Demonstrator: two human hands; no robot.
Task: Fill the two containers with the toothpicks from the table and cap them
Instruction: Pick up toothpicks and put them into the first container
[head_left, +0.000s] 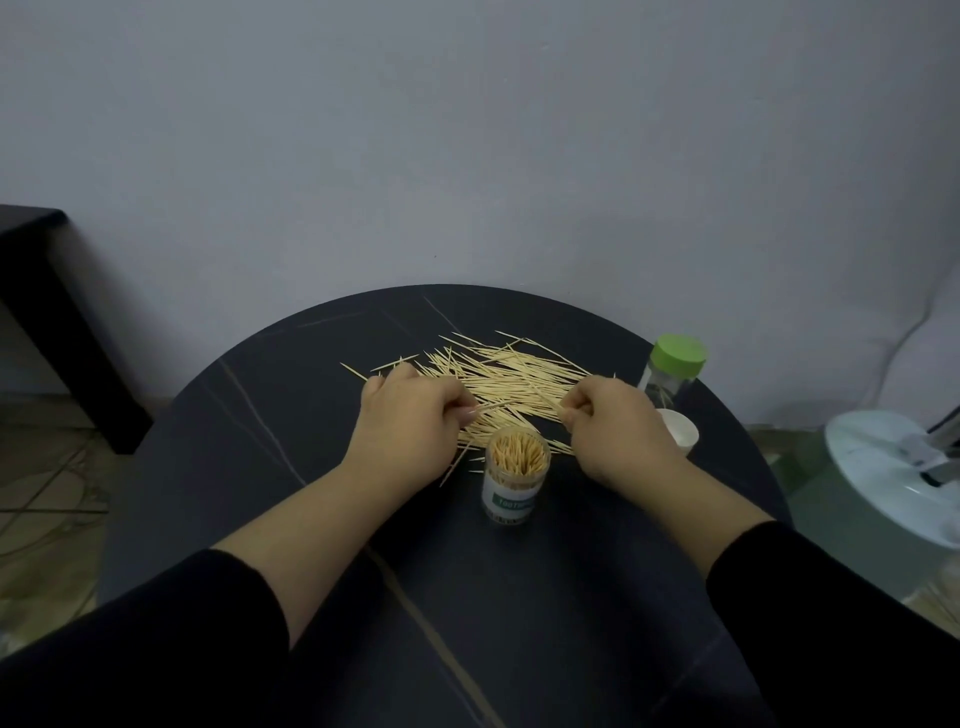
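In curled, pinching fingers of left hand (410, 415) and right hand (618, 421), toothpicks (511, 376), just beyond the uncapped container (517, 470)

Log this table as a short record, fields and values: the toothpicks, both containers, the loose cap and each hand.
table: round, dark, pale veins
loose toothpicks: scattered pile mid-table, beyond the hands
open container: clear, labelled, upright, uncapped, packed with toothpicks, nearer than pile
second container: clear, green cap on, far right, contents unclear
white cap: on table, beside right hand
left hand: pinches toothpicks at pile's left
right hand: pinches toothpicks at pile's right
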